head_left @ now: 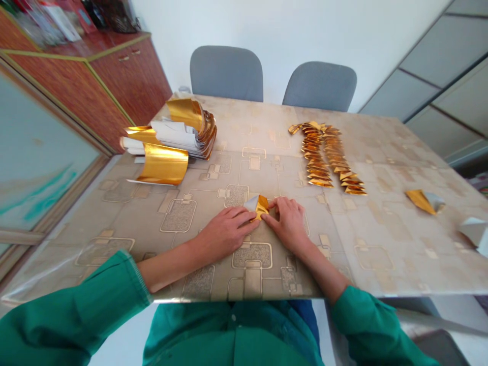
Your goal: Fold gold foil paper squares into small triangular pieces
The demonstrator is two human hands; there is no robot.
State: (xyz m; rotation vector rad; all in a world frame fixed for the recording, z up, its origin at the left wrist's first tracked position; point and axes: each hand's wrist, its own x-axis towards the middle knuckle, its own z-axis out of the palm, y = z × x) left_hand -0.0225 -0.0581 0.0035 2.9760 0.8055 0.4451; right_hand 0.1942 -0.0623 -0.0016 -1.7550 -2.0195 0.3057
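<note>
A small sheet of gold foil paper point(261, 203), partly folded with a pale back side showing at its upper left, lies on the table in front of me. My left hand point(227, 229) rests on its left edge, fingers close together and pressing it down. On the other side, my right hand point(286, 221) pinches the paper's right edge between thumb and fingers. The fingertips of both hands cover part of the folds.
Curled gold and white paper sheets point(165, 163) are stacked at the left. Two rows of folded gold pieces point(317, 157) stand back right. A loose gold piece point(421, 201) and a white paper point(475, 231) lie far right. Two grey chairs point(226, 73) stand behind the patterned table point(213, 203).
</note>
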